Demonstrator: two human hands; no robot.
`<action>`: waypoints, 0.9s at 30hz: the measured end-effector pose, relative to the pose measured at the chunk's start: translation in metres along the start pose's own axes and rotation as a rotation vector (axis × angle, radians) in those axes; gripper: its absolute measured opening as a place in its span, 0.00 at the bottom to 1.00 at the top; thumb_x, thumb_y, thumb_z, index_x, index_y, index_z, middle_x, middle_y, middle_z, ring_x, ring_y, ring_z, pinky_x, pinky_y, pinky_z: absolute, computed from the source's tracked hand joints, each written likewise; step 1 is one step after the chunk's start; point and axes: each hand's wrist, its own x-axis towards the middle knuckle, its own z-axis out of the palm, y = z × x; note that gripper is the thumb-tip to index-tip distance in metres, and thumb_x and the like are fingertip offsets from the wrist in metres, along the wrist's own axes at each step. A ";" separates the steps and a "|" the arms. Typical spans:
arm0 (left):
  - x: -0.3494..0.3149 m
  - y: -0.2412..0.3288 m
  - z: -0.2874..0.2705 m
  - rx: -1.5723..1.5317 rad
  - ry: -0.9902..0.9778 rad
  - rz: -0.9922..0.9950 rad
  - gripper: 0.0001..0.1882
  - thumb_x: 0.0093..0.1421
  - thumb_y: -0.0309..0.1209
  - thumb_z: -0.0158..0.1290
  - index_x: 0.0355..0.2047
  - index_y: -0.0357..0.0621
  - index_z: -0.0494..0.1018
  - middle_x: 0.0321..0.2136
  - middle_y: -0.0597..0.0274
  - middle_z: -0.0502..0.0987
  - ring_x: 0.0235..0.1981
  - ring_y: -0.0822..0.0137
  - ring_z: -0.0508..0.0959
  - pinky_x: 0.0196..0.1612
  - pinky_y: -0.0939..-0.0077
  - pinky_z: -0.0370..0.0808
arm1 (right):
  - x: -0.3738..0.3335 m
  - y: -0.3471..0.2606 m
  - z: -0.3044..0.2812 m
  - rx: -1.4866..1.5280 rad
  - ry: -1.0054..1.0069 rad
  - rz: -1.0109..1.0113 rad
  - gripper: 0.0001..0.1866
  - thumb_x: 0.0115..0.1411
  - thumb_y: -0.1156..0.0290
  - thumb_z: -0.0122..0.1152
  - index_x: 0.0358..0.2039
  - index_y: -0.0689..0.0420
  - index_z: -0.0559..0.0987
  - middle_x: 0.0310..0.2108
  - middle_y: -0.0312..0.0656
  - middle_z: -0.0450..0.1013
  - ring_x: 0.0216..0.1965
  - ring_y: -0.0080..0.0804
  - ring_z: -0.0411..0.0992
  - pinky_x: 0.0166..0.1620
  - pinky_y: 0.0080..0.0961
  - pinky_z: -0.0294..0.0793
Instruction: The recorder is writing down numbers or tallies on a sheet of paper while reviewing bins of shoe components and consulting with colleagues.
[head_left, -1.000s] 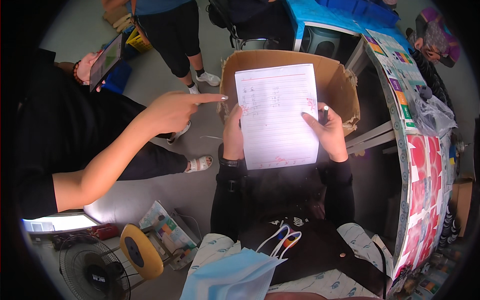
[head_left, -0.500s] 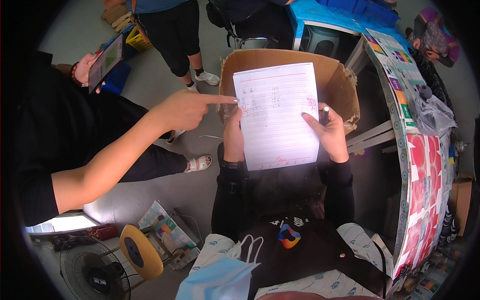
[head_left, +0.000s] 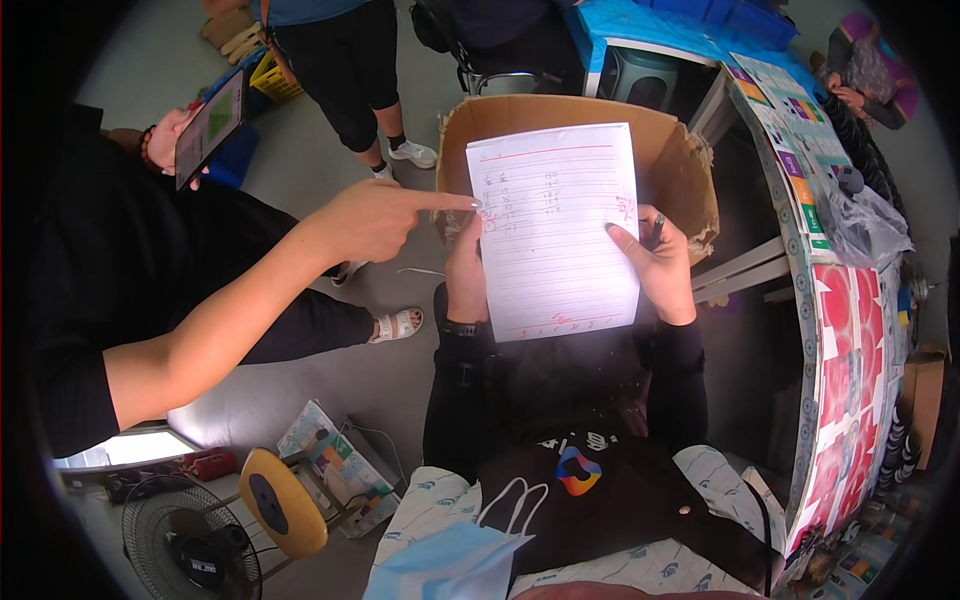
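Observation:
Between my two hands is a lined paper pad point(head_left: 560, 260) with handwritten columns and red marks, tilted up toward me. My left hand point(head_left: 466, 268) grips its left edge, with most fingers hidden behind the sheets. At the right edge my right hand point(head_left: 662, 262) pinches the pad, thumb on the front, and a dark pen point(head_left: 656, 234) is tucked in its fingers. From the left a co-worker's hand point(head_left: 375, 222) stretches an index finger to the writing near the pad's left edge. That person's other hand point(head_left: 170, 140) holds a tablet point(head_left: 212, 125).
Behind the pad stands an open cardboard box point(head_left: 560, 112). A long table point(head_left: 850, 330) covered with printed sheets runs down the right, with a clear plastic bag point(head_left: 860, 225) on it. A fan point(head_left: 190, 540) and yellow-topped stool point(head_left: 283, 503) are at lower left. Other people are at the back.
The co-worker's pointing fingertip has moved slightly down and right along the writing. The pen in my right hand has tilted a little. My grip on the pad stays the same.

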 end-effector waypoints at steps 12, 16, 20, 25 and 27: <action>-0.005 0.000 -0.007 -0.011 -0.068 -0.040 0.22 0.76 0.40 0.40 0.57 0.37 0.72 0.52 0.60 0.78 0.51 0.69 0.78 0.54 0.72 0.74 | -0.001 -0.001 -0.002 0.003 0.008 0.003 0.08 0.67 0.77 0.67 0.44 0.65 0.80 0.32 0.34 0.81 0.32 0.13 0.74 0.36 0.15 0.73; -0.007 0.000 -0.007 0.049 -0.114 0.008 0.26 0.69 0.33 0.40 0.64 0.34 0.66 0.58 0.56 0.76 0.56 0.64 0.76 0.59 0.68 0.72 | -0.001 -0.001 -0.002 0.013 0.009 0.000 0.08 0.67 0.78 0.66 0.45 0.65 0.80 0.33 0.35 0.82 0.33 0.14 0.75 0.37 0.15 0.74; -0.014 0.007 0.010 0.080 -0.125 0.039 0.33 0.63 0.30 0.42 0.68 0.32 0.61 0.61 0.52 0.73 0.59 0.60 0.75 0.63 0.66 0.70 | -0.002 -0.003 -0.002 0.022 0.019 0.000 0.08 0.67 0.79 0.66 0.45 0.66 0.80 0.35 0.36 0.82 0.35 0.15 0.76 0.39 0.16 0.75; -0.016 0.007 0.006 0.148 -0.186 0.002 0.33 0.63 0.27 0.46 0.69 0.31 0.60 0.61 0.50 0.72 0.60 0.61 0.74 0.64 0.68 0.69 | -0.005 -0.005 -0.004 0.016 0.021 0.002 0.08 0.67 0.79 0.66 0.46 0.66 0.80 0.35 0.37 0.82 0.35 0.16 0.77 0.40 0.16 0.76; -0.021 0.004 0.006 0.231 -0.146 -0.019 0.32 0.65 0.26 0.48 0.69 0.31 0.60 0.61 0.52 0.73 0.60 0.62 0.74 0.63 0.69 0.69 | -0.007 -0.005 -0.004 0.028 0.036 -0.014 0.09 0.66 0.79 0.66 0.46 0.66 0.80 0.35 0.35 0.82 0.36 0.15 0.76 0.39 0.17 0.76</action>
